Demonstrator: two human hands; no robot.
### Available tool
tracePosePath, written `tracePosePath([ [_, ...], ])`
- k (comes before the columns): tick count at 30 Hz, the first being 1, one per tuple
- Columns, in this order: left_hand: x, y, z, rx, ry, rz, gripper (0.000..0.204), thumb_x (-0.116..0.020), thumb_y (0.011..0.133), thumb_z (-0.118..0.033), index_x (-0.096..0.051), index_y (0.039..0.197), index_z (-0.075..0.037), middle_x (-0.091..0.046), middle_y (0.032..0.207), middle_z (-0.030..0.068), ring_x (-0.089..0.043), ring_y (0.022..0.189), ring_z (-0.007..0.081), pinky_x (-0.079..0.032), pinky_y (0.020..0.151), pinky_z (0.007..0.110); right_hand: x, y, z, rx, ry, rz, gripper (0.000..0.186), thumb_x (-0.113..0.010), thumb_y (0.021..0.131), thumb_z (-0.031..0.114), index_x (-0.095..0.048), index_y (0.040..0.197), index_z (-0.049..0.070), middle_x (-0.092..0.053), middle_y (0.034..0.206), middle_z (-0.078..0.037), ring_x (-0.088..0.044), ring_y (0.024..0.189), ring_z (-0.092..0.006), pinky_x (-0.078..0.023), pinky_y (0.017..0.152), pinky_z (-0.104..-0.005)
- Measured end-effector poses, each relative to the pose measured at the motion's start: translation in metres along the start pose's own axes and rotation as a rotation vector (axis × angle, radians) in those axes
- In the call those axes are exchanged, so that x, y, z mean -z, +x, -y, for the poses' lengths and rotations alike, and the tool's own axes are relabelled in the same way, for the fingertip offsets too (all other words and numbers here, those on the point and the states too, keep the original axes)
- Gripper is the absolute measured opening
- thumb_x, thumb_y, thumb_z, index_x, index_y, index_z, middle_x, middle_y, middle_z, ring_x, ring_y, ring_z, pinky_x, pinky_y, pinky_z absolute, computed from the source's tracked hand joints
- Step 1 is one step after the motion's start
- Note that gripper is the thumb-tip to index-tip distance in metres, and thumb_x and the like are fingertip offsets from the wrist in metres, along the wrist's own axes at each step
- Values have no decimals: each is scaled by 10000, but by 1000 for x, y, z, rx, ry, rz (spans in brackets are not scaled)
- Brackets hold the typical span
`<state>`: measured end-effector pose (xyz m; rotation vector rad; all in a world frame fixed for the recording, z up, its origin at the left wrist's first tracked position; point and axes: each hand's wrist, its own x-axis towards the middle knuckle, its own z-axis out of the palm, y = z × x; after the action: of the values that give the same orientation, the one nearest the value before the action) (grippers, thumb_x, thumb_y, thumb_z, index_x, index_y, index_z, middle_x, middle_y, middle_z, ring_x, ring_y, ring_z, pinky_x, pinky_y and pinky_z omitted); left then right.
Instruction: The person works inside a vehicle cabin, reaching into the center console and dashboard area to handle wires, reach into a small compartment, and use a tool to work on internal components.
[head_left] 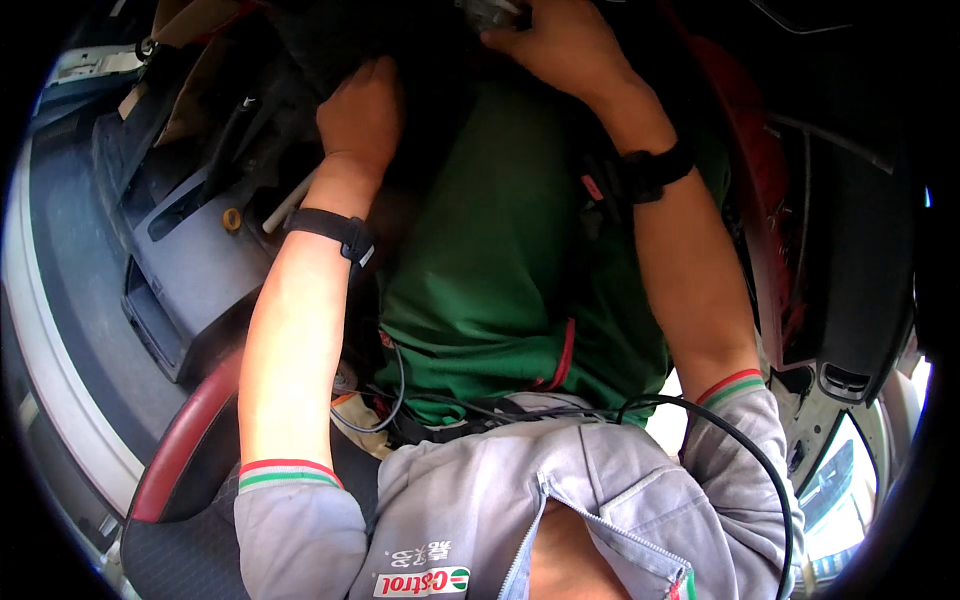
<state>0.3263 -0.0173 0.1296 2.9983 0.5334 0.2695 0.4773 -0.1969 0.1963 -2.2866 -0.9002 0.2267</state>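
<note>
My left hand point(362, 112) is closed, with its fingers curled down into the dark space at the top of the head view. Whatever those fingers grip is lost in shadow. At the top edge, my right hand point(568, 48) is closed around a shiny grey part point(494, 12), the thumb lying along its lower side. Only a piece of this part shows, so its kind is unclear. Both wrists wear black straps. Below the hands are my legs in green trousers point(480, 240).
A vehicle interior surrounds me. To the left lie a grey plastic trim panel point(200, 250) with a small yellow ring point(233, 219) and a pale door sill point(75, 400). A red-and-black seat point(190, 440) is at lower left. Black cable point(740, 440) crosses my lap and right side.
</note>
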Motion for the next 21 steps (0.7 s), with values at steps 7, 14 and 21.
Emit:
tracePosePath([
  [7,-3,-4,9,-58,0,-10,107,-611,890,-162,-634,963,-87,-681,958,130,-671,853,355,-549,681,450,-31,39,3,533,-266,271,370,-769,760,296,-657,1001,39,-689,979,-219,-663,939,-390,-535,816,-436],
  [14,-6,-17,10,-35,-52,-93,118,-647,860,-141,-695,959,-100,-694,951,112,-678,870,325,-559,687,402,-76,52,23,756,-501,484,233,-676,836,208,-619,1034,99,-690,911,-105,-682,861,-309,-544,743,-427],
  [21,15,-43,22,58,-99,-100,176,-678,851,-172,-712,1016,-119,-705,982,113,-681,923,316,-564,749,398,-94,47,1,757,-334,409,209,-678,832,176,-608,1006,84,-676,861,-123,-675,800,-313,-545,706,-421],
])
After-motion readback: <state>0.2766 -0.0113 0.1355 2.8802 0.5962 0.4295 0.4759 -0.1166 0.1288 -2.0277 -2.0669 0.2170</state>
